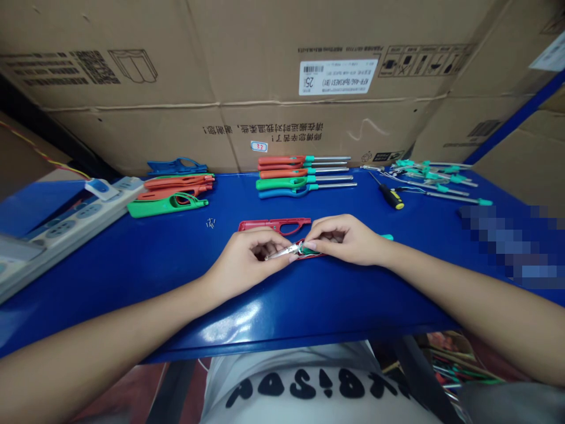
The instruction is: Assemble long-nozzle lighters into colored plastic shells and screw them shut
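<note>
Between the thumb and fingers of my left hand (249, 253) is a slim whitish lighter part (282, 252), tilted up toward the right. My right hand (344, 238) is closed in a pinch at that part's right end; what lies between its fingertips is too small to make out. Beneath both hands lies a red lighter shell half (309, 257) with green and white pieces in it, mostly covered by my fingers. A teal tip (387, 237) shows past my right wrist. Just behind the hands rests another red shell half (265, 225) with a handle loop.
Several finished-looking lighters (289, 175) lie at the back. Coloured shells (176, 191) and small screws (210, 223) are at left, beside a power strip (79, 218). A screwdriver (391, 194) and teal-tipped metal tubes (435, 174) lie right. Cardboard (247, 70) walls the back.
</note>
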Tool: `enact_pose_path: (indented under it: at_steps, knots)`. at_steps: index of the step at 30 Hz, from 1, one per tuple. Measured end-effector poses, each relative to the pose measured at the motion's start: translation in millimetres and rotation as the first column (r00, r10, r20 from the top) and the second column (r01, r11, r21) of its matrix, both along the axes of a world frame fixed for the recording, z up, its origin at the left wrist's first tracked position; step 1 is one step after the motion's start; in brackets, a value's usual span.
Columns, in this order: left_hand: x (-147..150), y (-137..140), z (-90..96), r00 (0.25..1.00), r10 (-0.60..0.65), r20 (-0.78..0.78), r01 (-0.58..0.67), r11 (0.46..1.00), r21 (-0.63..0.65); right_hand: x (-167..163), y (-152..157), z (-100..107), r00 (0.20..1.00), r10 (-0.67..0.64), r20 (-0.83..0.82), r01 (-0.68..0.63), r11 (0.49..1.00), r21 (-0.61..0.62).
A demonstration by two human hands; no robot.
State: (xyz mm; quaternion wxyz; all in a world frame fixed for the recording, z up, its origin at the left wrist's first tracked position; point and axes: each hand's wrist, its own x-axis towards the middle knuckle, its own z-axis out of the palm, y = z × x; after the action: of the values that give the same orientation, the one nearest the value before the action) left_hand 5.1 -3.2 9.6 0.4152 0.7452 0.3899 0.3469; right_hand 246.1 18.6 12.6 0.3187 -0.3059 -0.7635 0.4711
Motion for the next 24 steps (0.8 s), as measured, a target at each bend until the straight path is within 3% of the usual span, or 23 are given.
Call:
enact_pose_path:
  at_steps: [24]
  knots:
    - [-1.0,-0.5,2.7,1.0,-0.015,-0.027,0.015,1.0,0.014,1.4,-0.1,1.1,1.0,0.016,0.027,-0.017,1.0,0.024]
